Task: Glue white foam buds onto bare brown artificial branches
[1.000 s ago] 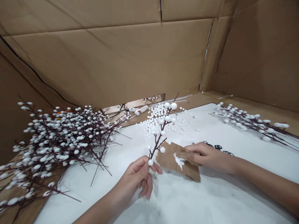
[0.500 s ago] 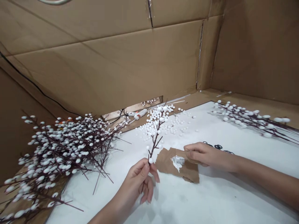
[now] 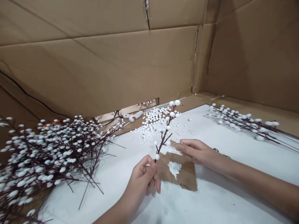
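Pinched at its lower end in my left hand (image 3: 143,179) is a dark brown artificial berry branch (image 3: 163,140), tilted up and to the right. White balls sit on its top twigs and a few lower ones; some twigs are bare. My right hand (image 3: 196,151) grips a small piece of cardboard (image 3: 178,145) to the right of the branch, with white paste near its lower edge. Below it, a larger torn cardboard sheet (image 3: 187,177) lies on the white tabletop, bearing a smear of white paste (image 3: 174,168). The right fingertips are partly hidden.
A big heap of white-berried branches (image 3: 58,152) fills the left side. Loose white balls (image 3: 151,119) lie behind the held branch, beside a glue gun (image 3: 133,116). More berry branches (image 3: 245,119) lie at the right. Cardboard walls (image 3: 105,68) enclose the table.
My right hand has lifted slightly and shifted left, bringing the small cardboard piece up off the larger sheet and into view near the branch. The whole view has shifted a little.
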Available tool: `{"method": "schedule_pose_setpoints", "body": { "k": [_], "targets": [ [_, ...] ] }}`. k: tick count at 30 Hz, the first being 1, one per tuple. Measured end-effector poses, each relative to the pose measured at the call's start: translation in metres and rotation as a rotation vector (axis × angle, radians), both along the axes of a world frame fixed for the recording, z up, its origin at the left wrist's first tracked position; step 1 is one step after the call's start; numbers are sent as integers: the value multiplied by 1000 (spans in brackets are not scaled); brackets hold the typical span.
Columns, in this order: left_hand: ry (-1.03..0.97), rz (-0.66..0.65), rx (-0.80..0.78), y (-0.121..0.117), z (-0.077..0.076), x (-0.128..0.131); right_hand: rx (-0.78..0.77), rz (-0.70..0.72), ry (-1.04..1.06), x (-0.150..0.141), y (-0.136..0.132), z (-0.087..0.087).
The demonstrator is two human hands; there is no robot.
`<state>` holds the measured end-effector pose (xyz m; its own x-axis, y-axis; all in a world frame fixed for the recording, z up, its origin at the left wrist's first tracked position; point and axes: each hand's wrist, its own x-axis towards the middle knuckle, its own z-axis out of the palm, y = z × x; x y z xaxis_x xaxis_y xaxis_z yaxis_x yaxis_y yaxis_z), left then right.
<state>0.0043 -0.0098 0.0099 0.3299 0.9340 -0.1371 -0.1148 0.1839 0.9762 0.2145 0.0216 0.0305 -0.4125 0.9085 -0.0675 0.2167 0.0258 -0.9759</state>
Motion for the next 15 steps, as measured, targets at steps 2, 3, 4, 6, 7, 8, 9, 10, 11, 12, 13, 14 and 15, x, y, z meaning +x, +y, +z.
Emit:
{"method": "schedule_pose_setpoints", "body": {
  "k": [2,3,4,6,7,8,9,10,11,12,13,14,15],
  "targets": [
    [-22,13,-30,1,0,-1,-3,-30,5,-9,3,1],
    [-38,29,-45,1,0,-2,-18,-44,14,-14,5,2],
    [-54,43,-61,2,0,-2,-36,-53,23,-19,7,3],
    [-80,51,-90,4,0,-3,-79,-51,38,-29,10,6],
    [-87,47,-100,4,-1,-3,-94,-39,51,-33,11,7],
    [-89,43,-108,5,-1,-3,-105,-28,62,-36,11,8],
    [-91,41,-115,6,-2,-3,-109,-21,66,-38,11,7],
    [-90,44,-119,6,-2,-4,-111,-19,62,-39,10,6],
    [-88,50,-121,6,-2,-4,-111,-21,49,-40,10,4],
    [-85,60,-120,7,-3,-4,-108,-23,31,-39,9,2],
    [-83,69,-119,7,-3,-4,-102,-26,13,-38,8,0],
    [-80,76,-119,7,-3,-4,-97,-26,4,-37,7,-3],
    [-77,79,-119,7,-4,-4,-93,-24,2,-36,6,-4]
  ]
}}
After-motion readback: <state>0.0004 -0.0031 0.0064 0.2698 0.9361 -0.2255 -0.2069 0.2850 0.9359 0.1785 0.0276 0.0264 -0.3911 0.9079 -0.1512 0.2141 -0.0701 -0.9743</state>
